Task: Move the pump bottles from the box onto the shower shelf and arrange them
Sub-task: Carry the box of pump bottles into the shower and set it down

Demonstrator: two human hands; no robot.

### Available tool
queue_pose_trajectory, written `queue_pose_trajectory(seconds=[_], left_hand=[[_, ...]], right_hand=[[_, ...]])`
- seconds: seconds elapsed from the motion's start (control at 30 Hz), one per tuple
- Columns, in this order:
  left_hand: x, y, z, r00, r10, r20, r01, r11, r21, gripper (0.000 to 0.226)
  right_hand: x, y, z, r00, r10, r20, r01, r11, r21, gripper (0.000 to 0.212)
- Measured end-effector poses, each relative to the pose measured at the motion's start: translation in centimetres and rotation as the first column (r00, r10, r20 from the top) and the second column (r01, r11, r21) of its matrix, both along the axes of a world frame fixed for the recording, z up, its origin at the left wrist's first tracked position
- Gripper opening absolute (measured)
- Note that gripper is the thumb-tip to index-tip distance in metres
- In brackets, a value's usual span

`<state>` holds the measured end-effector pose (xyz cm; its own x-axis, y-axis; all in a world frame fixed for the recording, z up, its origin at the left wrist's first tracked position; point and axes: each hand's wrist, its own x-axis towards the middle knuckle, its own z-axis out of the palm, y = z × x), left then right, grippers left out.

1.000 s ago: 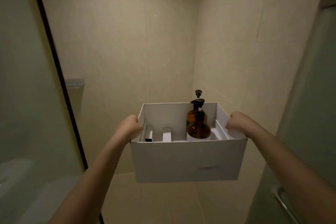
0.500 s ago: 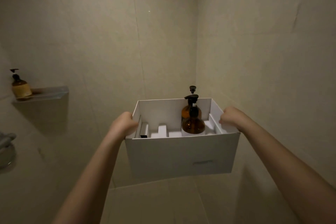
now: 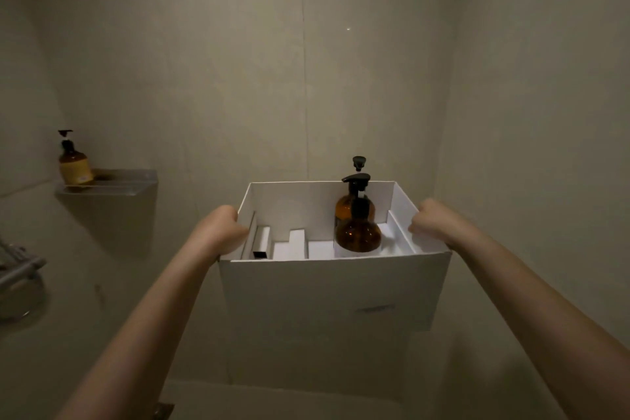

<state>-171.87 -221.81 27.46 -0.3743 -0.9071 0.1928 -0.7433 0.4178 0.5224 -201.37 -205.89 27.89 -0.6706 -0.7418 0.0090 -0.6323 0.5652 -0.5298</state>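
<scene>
I hold a white cardboard box (image 3: 327, 297) in front of me at chest height. My left hand (image 3: 221, 228) grips its left rim and my right hand (image 3: 433, 220) grips its right rim. Two amber pump bottles with black pumps stand in the box's right part, the near bottle (image 3: 358, 233) in front of the far bottle (image 3: 344, 206). White card dividers fill the left part. On the left wall a metal shower shelf (image 3: 116, 184) carries one amber pump bottle with a yellow label (image 3: 74, 165) at its left end.
Beige tiled walls meet in a corner behind the box. A chrome fitting (image 3: 18, 280) sticks out of the left wall below the shelf. The pale shower floor lies under the box.
The view has swung further right and closer; the glass door edge is gone and the shelf with its bottle now sits nearer. Both hands keep their grip on the box.
</scene>
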Motion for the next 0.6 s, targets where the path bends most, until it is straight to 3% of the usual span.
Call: queue_pose_trajectory(seconds=[0.27,0.6], left_hand=[[-2.2,-5.8,-0.4,0.982,0.186,0.03,-0.186,0.982,-0.018,0.025],[0.5,-12.9,-1.6,0.924,0.375,0.071,-0.377,0.926,0.014,0.02]], right_hand=[[-4.0,-10.6,0.5,0.988,0.148,0.035,-0.148,0.989,-0.004,0.034],[-3.0,-23.9,-1.7,0.933,0.343,0.106,-0.345,0.938,0.005,0.033]])
